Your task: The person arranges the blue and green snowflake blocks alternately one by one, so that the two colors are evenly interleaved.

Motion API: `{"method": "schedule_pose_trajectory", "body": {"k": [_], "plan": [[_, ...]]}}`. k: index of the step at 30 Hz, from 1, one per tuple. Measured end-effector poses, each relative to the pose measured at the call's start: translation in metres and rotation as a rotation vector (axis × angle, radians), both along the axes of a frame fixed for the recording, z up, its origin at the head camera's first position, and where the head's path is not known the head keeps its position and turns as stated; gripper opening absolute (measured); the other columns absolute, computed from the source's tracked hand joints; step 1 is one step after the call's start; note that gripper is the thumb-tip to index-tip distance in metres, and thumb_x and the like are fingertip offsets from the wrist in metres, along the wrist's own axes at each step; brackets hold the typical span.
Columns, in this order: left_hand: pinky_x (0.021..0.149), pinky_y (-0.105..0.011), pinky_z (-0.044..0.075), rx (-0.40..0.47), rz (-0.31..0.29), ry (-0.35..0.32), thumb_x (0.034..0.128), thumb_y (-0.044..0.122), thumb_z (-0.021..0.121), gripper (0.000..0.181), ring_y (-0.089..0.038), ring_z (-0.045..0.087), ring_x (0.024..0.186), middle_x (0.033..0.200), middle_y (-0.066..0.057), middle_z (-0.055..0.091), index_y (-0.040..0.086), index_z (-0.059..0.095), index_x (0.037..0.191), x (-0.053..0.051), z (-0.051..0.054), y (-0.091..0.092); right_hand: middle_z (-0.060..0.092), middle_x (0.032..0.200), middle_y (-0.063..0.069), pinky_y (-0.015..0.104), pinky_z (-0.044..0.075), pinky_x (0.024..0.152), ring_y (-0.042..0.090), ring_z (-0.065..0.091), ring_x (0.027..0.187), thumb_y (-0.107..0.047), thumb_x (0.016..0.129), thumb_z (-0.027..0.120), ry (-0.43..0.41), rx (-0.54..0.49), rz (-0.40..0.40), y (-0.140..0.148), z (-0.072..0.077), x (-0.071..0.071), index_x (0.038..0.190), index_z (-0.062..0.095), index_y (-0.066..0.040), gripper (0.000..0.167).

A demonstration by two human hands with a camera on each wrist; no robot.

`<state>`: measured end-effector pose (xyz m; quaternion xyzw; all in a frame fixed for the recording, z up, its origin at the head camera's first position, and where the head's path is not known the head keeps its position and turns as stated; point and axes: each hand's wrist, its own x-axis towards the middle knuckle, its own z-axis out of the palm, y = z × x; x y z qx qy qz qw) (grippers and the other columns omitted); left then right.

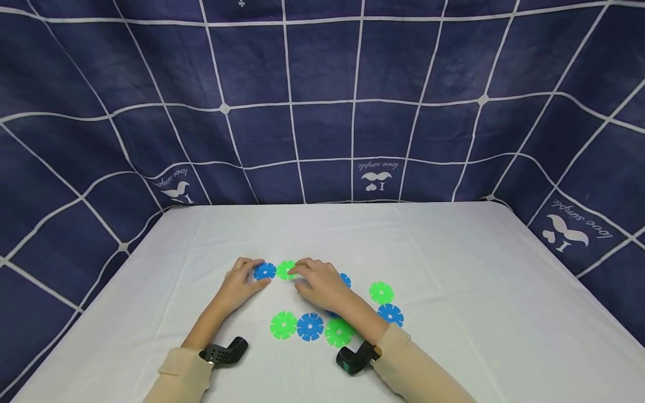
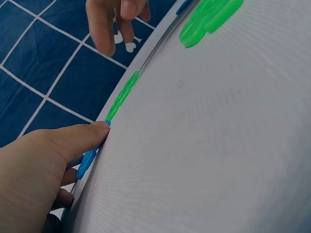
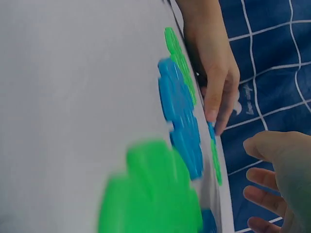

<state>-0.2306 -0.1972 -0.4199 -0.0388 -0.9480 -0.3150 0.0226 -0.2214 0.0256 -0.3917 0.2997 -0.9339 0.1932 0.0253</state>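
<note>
At the far left of the disc group, my left hand (image 1: 238,285) holds a blue notched disc (image 1: 264,272) by its edge, thumb on the near side and fingers on the far side. That blue disc (image 2: 87,162) lies flat on the cloth in the left wrist view. Right beside it sits a green notched disc (image 1: 284,270). Over the green disc's right side hovers my right hand (image 1: 322,284); its loosely bent fingers (image 3: 265,199) are spread with nothing between them in the right wrist view. The right hand and forearm partly hide other discs behind them.
Nearer me, a green disc (image 1: 284,325), a blue disc (image 1: 309,327) and another green disc (image 1: 339,332) form a row. To the right lie a blue disc (image 1: 391,314) and a green disc (image 1: 381,293). White cloth (image 1: 453,336) covers the table; a dark blue checked curtain (image 1: 322,134) surrounds it.
</note>
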Motion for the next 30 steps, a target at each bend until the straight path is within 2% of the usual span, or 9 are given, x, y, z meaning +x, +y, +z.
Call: {"method": "schedule_pose_trajectory", "body": {"k": [4, 7, 15, 22, 30], "plan": [[0.092, -0.053, 0.035, 0.005, -0.007, 0.01, 0.0825, 0.038, 0.062, 0.06, -0.038, 0.043, 0.112, 0.124, -0.017, 0.042, 0.005, 0.047, 0.13, -0.001, -0.001, 0.001, 0.053, 0.127, -0.001, 0.043, 0.036, 0.097, 0.02, 0.047, 0.121, -0.028, 0.091, 0.05, 0.012, -0.021, 0.013, 0.021, 0.003, 0.002, 0.119, 0.057, -0.024, 0.03], [0.092, -0.053, 0.035, 0.005, -0.009, 0.019, 0.0821, 0.038, 0.062, 0.06, -0.039, 0.043, 0.112, 0.124, -0.018, 0.042, 0.005, 0.047, 0.13, -0.002, -0.002, 0.001, 0.055, 0.124, 0.0, 0.043, 0.037, 0.095, 0.021, 0.048, 0.12, -0.028, 0.09, 0.051, 0.014, -0.048, -0.015, 0.035, 0.002, 0.002, 0.118, 0.058, -0.023, 0.029], [0.089, -0.051, 0.037, 0.015, -0.008, 0.01, 0.082, 0.038, 0.063, 0.059, -0.037, 0.044, 0.11, 0.123, -0.017, 0.043, 0.006, 0.048, 0.13, -0.001, -0.003, 0.003, 0.059, 0.114, -0.001, 0.043, 0.037, 0.091, 0.021, 0.052, 0.111, -0.024, 0.088, 0.055, 0.042, -0.135, -0.105, 0.062, -0.013, 0.0, 0.111, 0.062, -0.021, 0.024], [0.092, -0.052, 0.035, 0.012, -0.004, 0.006, 0.0828, 0.038, 0.062, 0.059, -0.037, 0.043, 0.113, 0.125, -0.017, 0.042, 0.006, 0.048, 0.13, -0.002, -0.004, 0.002, 0.059, 0.109, -0.002, 0.038, 0.038, 0.085, 0.018, 0.052, 0.106, -0.022, 0.088, 0.055, 0.039, -0.205, -0.194, 0.07, -0.031, -0.005, 0.106, 0.063, -0.02, 0.02], [0.093, -0.053, 0.035, -0.003, 0.0, 0.014, 0.083, 0.038, 0.062, 0.058, -0.039, 0.043, 0.113, 0.125, -0.017, 0.042, 0.006, 0.048, 0.13, 0.0, -0.003, -0.001, 0.059, 0.111, 0.001, 0.04, 0.037, 0.088, 0.021, 0.052, 0.107, -0.024, 0.087, 0.057, -0.001, -0.247, -0.2, 0.069, -0.035, -0.007, 0.109, 0.063, -0.018, 0.024]]}}
